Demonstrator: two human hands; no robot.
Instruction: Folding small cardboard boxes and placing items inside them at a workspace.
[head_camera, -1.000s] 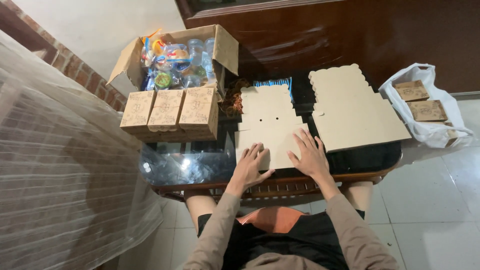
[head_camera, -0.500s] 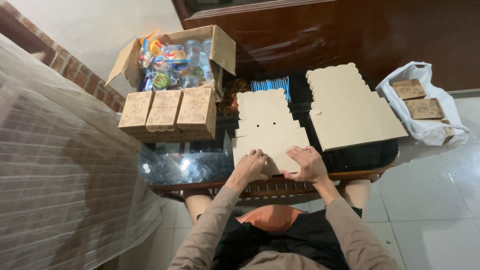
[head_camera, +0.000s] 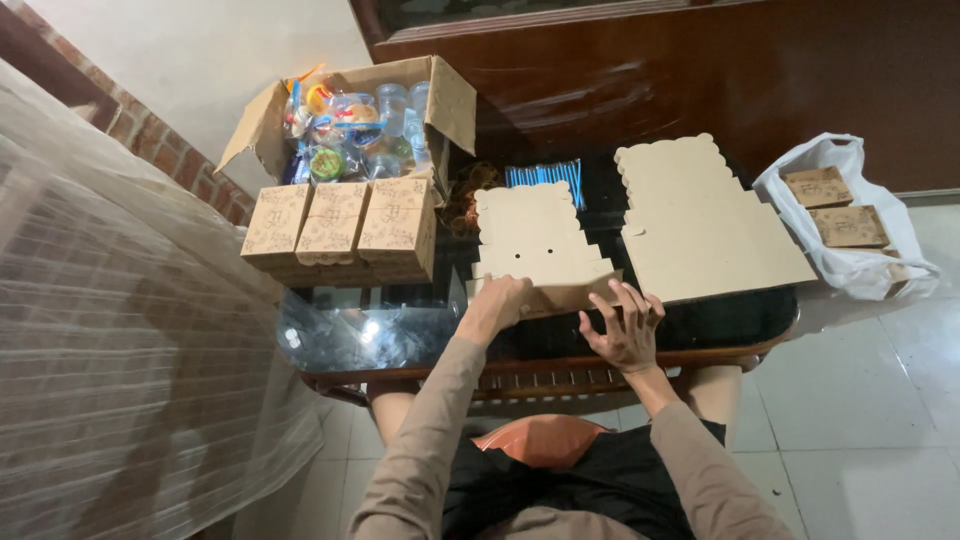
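glass-topped table (head_camera: 340, 335) with wooden frame | dark wooden cabinet (head_camera: 700, 80) behind table | brick wall (head_camera: 130, 130) left of table | white tiled floor (head_camera: 870, 400) right of and under table | dim indoor light

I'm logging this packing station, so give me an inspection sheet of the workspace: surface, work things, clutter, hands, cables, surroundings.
Surface: dark glass-topped table, wooden rim along its near edge.
Work things: flat box blank with its near flap folded up; stack of flat blanks beside it; three folded boxes in a row.
Clutter: open carton of small jars and packets; blue sticks; white bag holding more folded boxes, off the table's right end.
Hands: left hand gripping the flap's near edge; right hand spread, fingertips on the flap.
Cables: nothing seen.
Surroundings: plastic sheet at left, brick wall, dark wooden panel behind, tiled floor.
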